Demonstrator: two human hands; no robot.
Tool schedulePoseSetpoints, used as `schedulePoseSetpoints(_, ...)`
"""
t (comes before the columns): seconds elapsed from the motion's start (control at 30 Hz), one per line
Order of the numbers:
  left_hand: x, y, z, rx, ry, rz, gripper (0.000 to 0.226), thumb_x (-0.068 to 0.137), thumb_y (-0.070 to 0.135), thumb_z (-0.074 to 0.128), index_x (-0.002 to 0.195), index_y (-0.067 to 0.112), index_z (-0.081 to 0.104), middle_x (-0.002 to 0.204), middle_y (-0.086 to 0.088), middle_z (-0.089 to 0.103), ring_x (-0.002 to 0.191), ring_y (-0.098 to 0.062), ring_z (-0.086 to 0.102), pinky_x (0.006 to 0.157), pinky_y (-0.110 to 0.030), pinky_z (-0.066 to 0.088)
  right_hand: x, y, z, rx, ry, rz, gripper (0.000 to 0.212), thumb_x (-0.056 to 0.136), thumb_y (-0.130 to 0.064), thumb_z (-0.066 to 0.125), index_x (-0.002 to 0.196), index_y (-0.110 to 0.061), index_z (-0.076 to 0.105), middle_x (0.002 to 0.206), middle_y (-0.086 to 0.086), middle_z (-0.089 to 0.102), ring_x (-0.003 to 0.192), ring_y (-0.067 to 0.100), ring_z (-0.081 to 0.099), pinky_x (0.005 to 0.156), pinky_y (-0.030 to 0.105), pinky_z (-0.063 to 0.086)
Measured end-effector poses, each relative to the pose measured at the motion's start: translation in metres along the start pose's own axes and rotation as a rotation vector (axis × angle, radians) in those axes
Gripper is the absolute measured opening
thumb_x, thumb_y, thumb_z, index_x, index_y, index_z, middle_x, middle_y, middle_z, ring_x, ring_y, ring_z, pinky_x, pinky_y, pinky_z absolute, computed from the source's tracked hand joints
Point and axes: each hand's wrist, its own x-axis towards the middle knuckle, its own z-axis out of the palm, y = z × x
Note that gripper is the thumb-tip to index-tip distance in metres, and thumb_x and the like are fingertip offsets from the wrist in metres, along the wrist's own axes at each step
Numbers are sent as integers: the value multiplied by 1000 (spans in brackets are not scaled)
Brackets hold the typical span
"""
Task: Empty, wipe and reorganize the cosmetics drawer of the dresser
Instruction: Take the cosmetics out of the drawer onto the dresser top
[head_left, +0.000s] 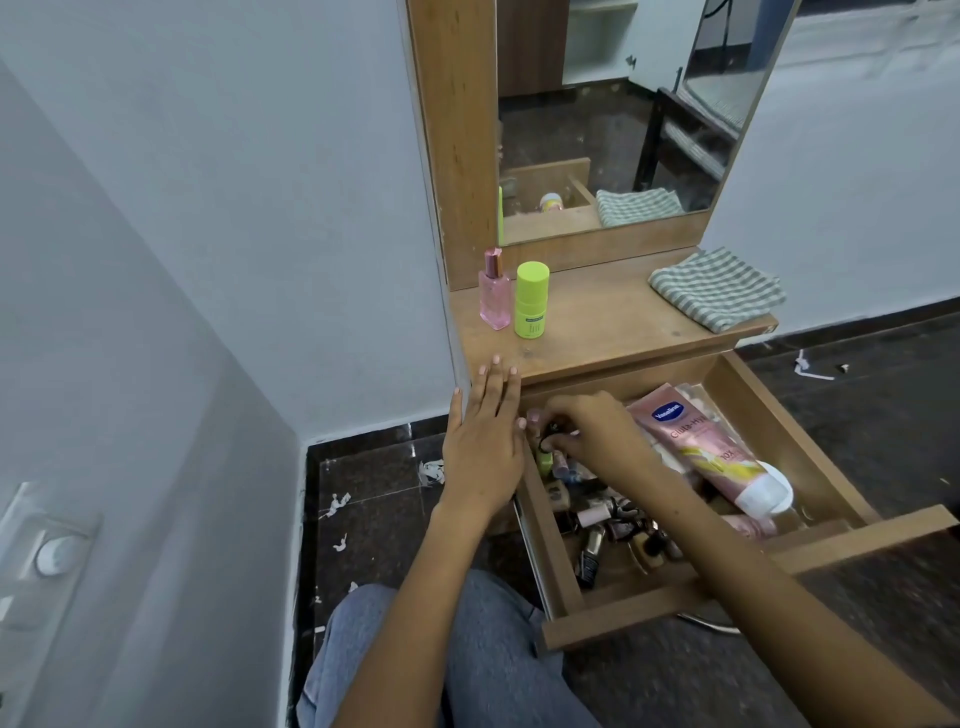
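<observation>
The wooden drawer (571, 551) of the dresser is pulled out and holds several small cosmetics bottles (613, 525) and a big pink lotion tube (711, 447) lying along its right side. My right hand (587, 426) reaches into the drawer's far left corner, fingers closed around a small dark item there. My left hand (483, 441) rests flat, fingers spread, against the dresser's left edge beside the drawer. A pink perfume bottle (493, 291) and a lime-green bottle (531, 300) stand upright on the dresser top (597, 322).
A folded grey checked cloth (719, 288) lies at the right end of the dresser top, under the mirror (623, 104). White walls close in on the left. The dark floor carries white paper scraps (431, 470). My knee in jeans (467, 654) is below the drawer.
</observation>
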Motion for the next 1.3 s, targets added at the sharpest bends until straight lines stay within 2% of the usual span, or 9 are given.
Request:
schedulePoseSetpoints(0.2, 2, -1, 2, 14, -11, -4, 56, 102, 27, 24, 152, 18, 2, 159, 0, -8, 146, -16, -10, 111, -33, -14, 1, -11, -43, 241, 316, -1, 24, 77, -11, 76, 98, -14, 65, 92, 0, 73, 85, 12, 69, 82, 29, 56)
schedulePoseSetpoints(0.37, 1, 1, 2, 37, -28, 2, 70, 85, 39, -4, 152, 18, 2, 159, -1, -7, 146, -16, -10, 112, -34, -12, 27, -24, -57, 351, 511, -28, 26, 76, -3, 75, 99, -6, 64, 90, 4, 71, 86, 12, 68, 78, 28, 57)
schedulePoseSetpoints(0.47, 2, 1, 1, 34, -28, -12, 57, 98, 33, 13, 152, 18, 0, 159, -1, -9, 146, -16, -12, 113, -35, -12, 46, -27, -49, 348, 523, -12, 24, 76, -2, 75, 97, -6, 65, 89, 5, 71, 85, 14, 68, 76, 34, 58)
schedulePoseSetpoints(0.6, 1, 2, -1, 13, -27, -13, 58, 102, 26, 28, 151, 18, -2, 159, -1, -9, 146, -17, -11, 115, -37, -9, 60, -30, -41, 303, 541, -3, 24, 76, -5, 75, 98, -6, 66, 91, 7, 72, 85, 18, 68, 77, 38, 58)
schedulePoseSetpoints(0.73, 2, 1, 1, 37, -22, -4, 56, 99, 32, 15, 151, 19, -3, 159, -1, -9, 144, -15, -14, 111, -35, -13, 59, -33, -35, 308, 565, 42, 32, 75, -10, 78, 103, -9, 63, 94, 4, 73, 87, 17, 69, 77, 39, 57)
schedulePoseSetpoints(0.83, 2, 0, 4, 32, -13, 6, 68, 86, 40, -3, 151, 19, 0, 159, -1, -7, 140, -12, -18, 110, -34, -15, 53, -31, -27, 275, 547, 95, 40, 74, -17, 80, 109, -12, 61, 99, 2, 73, 88, 16, 69, 76, 39, 57)
schedulePoseSetpoints(1.0, 1, 1, 2, 36, -5, 4, 67, 88, 40, 0, 151, 17, 4, 159, -2, -4, 142, -13, -14, 111, -34, -12, 50, -27, -16, 282, 519, 147, 36, 75, -20, 79, 107, -14, 64, 101, -1, 72, 81, 13, 69, 74, 42, 57)
schedulePoseSetpoints(1.17, 1, 1, 1, 49, -31, -15, 56, 102, 29, 23, 151, 18, -3, 159, -2, -11, 145, -16, -13, 110, -34, -15, 58, -27, -15, 306, 520, 169, 33, 75, -24, 80, 103, -14, 65, 100, -1, 70, 79, 12, 68, 73, 40, 58)
schedulePoseSetpoints(1.3, 1, 0, 3, 46, -10, 5, 65, 90, 39, 0, 152, 18, 3, 159, -2, -6, 144, -14, -12, 111, -35, -13, 40, -17, -18, 262, 554, 116, 27, 75, -26, 79, 96, -16, 65, 90, -5, 68, 76, 8, 65, 68, 37, 57)
